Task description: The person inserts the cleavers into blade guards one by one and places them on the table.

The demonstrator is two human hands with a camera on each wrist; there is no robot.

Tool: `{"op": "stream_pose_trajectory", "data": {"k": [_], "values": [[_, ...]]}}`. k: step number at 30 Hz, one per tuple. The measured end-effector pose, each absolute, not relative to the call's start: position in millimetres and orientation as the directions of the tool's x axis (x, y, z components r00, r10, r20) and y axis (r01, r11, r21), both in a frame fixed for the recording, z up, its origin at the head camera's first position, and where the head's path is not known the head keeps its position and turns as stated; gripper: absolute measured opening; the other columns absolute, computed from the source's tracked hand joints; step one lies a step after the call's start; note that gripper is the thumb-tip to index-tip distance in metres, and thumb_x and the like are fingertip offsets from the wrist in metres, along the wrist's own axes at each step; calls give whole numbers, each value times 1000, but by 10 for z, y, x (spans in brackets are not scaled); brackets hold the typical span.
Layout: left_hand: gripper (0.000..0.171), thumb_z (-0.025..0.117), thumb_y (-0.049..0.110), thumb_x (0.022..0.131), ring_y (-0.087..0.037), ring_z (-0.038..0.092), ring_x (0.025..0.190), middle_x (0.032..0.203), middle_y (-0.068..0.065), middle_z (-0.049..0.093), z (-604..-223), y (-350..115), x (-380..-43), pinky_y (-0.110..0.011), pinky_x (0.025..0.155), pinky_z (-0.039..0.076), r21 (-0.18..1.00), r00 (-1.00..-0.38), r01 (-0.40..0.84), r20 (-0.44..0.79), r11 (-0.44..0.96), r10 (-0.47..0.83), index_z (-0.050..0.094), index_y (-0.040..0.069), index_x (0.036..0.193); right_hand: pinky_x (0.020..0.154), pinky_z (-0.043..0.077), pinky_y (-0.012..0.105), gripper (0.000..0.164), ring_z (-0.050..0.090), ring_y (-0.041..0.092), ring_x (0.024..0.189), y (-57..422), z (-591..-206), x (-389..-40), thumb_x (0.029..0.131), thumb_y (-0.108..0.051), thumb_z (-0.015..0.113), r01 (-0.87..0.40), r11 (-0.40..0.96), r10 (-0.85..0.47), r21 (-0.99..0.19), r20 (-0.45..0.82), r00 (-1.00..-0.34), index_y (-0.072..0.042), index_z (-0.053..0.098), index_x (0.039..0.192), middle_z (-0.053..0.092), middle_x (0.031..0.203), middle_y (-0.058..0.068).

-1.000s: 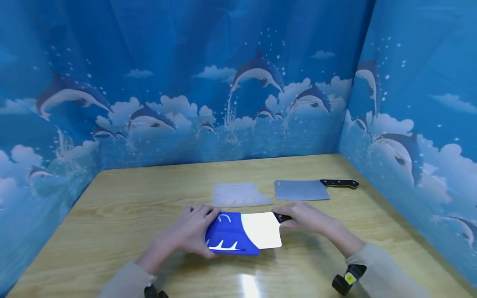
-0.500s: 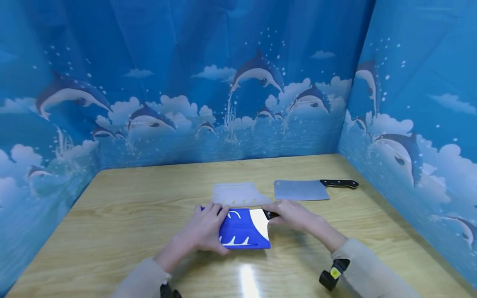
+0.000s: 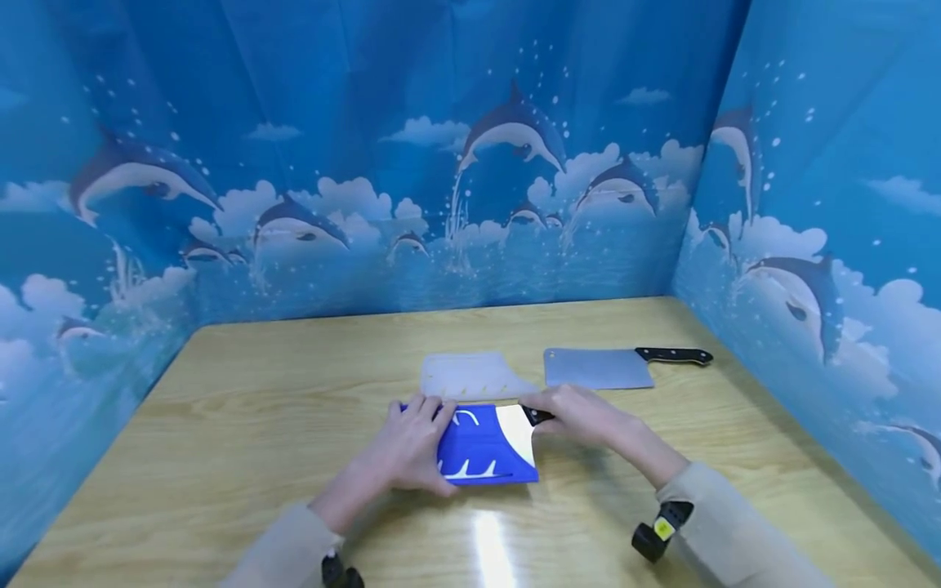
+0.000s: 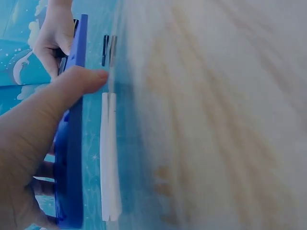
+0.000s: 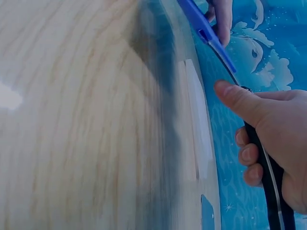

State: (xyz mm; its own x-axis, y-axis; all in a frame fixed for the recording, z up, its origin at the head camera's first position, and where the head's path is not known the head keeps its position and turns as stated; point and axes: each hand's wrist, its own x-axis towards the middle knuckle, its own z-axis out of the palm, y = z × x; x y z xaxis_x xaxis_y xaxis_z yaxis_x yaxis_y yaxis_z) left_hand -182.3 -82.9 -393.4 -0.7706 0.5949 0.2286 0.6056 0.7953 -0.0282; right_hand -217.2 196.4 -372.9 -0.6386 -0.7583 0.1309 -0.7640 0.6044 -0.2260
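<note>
In the head view, a blue blade cover (image 3: 481, 457) with white cutouts is held above the table, enclosing most of a cleaver's blade (image 3: 517, 431). Only a pale strip beside the handle shows. My left hand (image 3: 413, 447) grips the cover's left end, thumb along the near edge and fingers over the far one. From the right, my right hand (image 3: 581, 415) holds the black handle (image 3: 538, 415), its fingers curled round it in the right wrist view. The left wrist view shows the blue cover (image 4: 69, 177) edge-on between thumb and fingers.
Behind the hands a translucent white blade cover (image 3: 470, 376) lies flat on the wooden table (image 3: 243, 400). To its right lies a second cleaver (image 3: 597, 369), its black handle pointing right. A dolphin-printed blue curtain (image 3: 345, 163) borders the table's back and sides.
The blade has slid deeper into the blue cover, leaving less of it showing. My left hand and the cover have shifted right; my right hand has come left with the handle.
</note>
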Motion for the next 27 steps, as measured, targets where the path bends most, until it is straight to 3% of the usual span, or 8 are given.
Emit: {"op": "stream_pose_trajectory", "data": {"k": [15, 23, 27], "values": [[115, 66, 75, 52, -30, 44, 112, 122, -14, 47, -3876, -769, -1766, -55, 89, 36, -70, -695, 654, 338, 753, 635, 39, 3, 138, 63, 51, 26, 44, 64, 18, 83, 2270, -3685, -2139, 79, -20, 72, -776, 592, -750, -215, 205, -629, -1, 63, 118, 67, 102, 10], [110, 63, 75, 57, -27, 43, 113, 124, -12, 46, -3847, -705, -1776, -50, 93, 35, -116, -648, 714, 265, 691, 714, 40, 0, 136, 69, 53, 30, 42, 65, 20, 89, 2502, -3717, -2100, 77, -17, 74, -744, 631, -726, -218, 172, -666, -1, 64, 115, 68, 104, 10], [109, 61, 74, 58, -26, 44, 112, 123, -12, 47, -3857, -619, -1814, -46, 92, 37, -123, -645, 720, 244, 683, 724, 40, -1, 135, 67, 52, 30, 40, 64, 18, 86, 2599, -3707, -2122, 78, -23, 74, -703, 671, -692, -238, 140, -708, -4, 66, 112, 68, 102, 7]]}}
